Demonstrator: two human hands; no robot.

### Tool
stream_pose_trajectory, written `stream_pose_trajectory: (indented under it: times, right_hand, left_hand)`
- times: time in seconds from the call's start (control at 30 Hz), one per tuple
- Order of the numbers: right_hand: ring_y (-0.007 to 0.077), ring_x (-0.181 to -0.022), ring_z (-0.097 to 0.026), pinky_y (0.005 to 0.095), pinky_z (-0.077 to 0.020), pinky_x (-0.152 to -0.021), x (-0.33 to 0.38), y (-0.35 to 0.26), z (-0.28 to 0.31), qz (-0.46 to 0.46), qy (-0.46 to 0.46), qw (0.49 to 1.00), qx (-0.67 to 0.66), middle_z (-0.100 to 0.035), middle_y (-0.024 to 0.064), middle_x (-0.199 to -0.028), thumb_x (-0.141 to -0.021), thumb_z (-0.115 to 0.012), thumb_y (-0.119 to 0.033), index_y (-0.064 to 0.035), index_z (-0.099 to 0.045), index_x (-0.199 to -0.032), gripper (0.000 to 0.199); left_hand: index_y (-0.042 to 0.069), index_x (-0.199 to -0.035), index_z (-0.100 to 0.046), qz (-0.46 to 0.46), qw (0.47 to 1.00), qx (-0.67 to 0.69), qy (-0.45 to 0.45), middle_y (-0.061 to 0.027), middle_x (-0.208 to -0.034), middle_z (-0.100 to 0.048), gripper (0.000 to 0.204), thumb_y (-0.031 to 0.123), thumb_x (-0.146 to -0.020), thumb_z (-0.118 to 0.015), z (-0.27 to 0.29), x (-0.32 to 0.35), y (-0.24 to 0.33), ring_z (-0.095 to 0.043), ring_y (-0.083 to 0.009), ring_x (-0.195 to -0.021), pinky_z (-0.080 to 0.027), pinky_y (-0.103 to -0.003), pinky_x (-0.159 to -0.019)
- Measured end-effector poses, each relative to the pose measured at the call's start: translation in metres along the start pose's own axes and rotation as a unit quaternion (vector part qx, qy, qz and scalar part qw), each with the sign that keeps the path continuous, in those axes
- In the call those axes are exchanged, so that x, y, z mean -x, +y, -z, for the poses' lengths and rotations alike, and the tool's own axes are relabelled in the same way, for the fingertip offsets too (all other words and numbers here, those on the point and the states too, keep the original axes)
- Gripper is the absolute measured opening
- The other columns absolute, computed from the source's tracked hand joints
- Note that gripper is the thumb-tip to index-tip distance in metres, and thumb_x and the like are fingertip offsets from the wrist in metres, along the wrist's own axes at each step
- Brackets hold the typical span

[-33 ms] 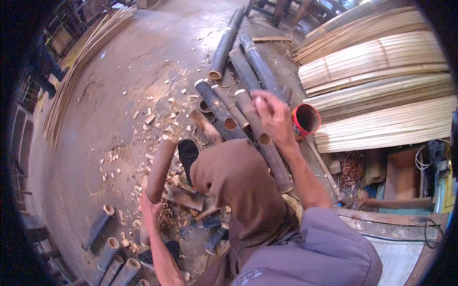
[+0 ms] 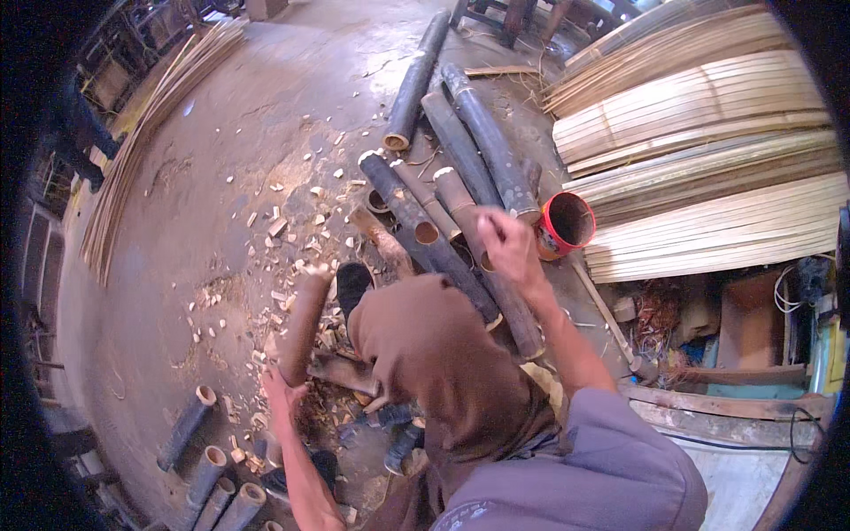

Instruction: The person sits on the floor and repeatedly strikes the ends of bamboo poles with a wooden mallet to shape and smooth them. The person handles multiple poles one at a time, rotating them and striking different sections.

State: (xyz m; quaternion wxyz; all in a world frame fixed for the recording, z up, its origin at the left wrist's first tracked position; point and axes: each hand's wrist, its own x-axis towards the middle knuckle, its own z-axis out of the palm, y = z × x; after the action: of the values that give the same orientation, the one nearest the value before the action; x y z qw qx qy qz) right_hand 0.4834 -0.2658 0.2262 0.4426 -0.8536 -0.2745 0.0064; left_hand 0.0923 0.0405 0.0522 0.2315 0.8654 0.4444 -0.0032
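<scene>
My left hand grips the lower part of a brown bamboo tube, which leans up and away, its pale far end smeared by motion. Over several dark bamboo tubes on the floor, my right hand hangs in the air with its fingers curled closed. Whatever it may hold cannot be made out. Under the held tube is a short split-looking bamboo piece. My brown-clothed knee and a black shoe are beside the tube. Pale chips lie scattered around it.
A red bucket stands right of my right hand, near a long-handled tool. Bundles of split bamboo strips fill the right side; thin strips lie far left. Short tubes are at near left, a wooden crate at right.
My right hand has come down and nearer to me. The tube in my left hand has shifted slightly, its far end now lower and blurred.
</scene>
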Motion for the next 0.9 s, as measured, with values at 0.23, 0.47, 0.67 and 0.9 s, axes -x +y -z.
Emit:
stream_pose_trajectory:
  times: [0.23, 0.47, 0.67, 0.9]
  right_hand:
    - [0.0403, -0.091, -0.061, 0.0464, -0.05, -0.079, 0.102, 0.126, -0.06, -0.099, -0.043, 0.988, 0.113, -0.062, 0.0213, -0.099, -0.088, -0.06, -0.027, -0.0026, -0.059, -0.117, 0.037]
    - [0.0451, -0.106, -0.056, 0.0497, -0.0471, -0.089, 0.103, 0.179, -0.089, -0.16, -0.129, 0.959, 0.193, -0.053, 0.0286, -0.118, -0.081, -0.07, -0.039, -0.003, -0.025, -0.145, 0.086]
    - [0.0414, -0.107, -0.058, 0.0482, -0.0481, -0.087, 0.09, 0.159, -0.129, -0.134, -0.196, 0.971, 0.04, -0.054, 0.0274, -0.125, -0.075, -0.076, -0.032, -0.0037, -0.038, -0.14, 0.081]
    - [0.0396, -0.107, -0.058, 0.047, -0.048, -0.087, 0.07, 0.122, -0.095, -0.031, -0.21, 0.963, 0.167, -0.055, 0.0242, -0.122, -0.073, -0.076, -0.027, -0.004, -0.042, -0.136, 0.075]
  left_hand:
    - [0.004, -0.139, -0.036, 0.014, 0.995, -0.097, 0.003, -0.0282, -0.134, -0.043, 0.089, 0.02, -0.062, -0.079, -0.061, 0.018, -0.076, -0.042, -0.0429, -0.125, -0.036, -0.05, -0.102]
    - [0.005, -0.146, -0.028, 0.079, 0.99, -0.119, -0.019, -0.0246, -0.141, -0.04, 0.099, 0.026, -0.066, -0.082, -0.074, 0.0, -0.022, -0.04, -0.0403, -0.13, -0.031, -0.051, -0.107]
    - [0.007, -0.139, -0.043, 0.094, 0.986, -0.137, -0.003, -0.0194, -0.139, -0.047, 0.083, 0.028, -0.068, -0.08, -0.056, 0.022, -0.069, -0.044, -0.0351, -0.129, -0.036, -0.045, -0.107]
    - [0.011, -0.134, -0.046, 0.161, 0.976, -0.126, 0.081, -0.0151, -0.127, -0.051, 0.048, 0.011, -0.086, -0.051, -0.058, 0.035, -0.028, -0.045, -0.0331, -0.123, -0.028, -0.058, -0.106]
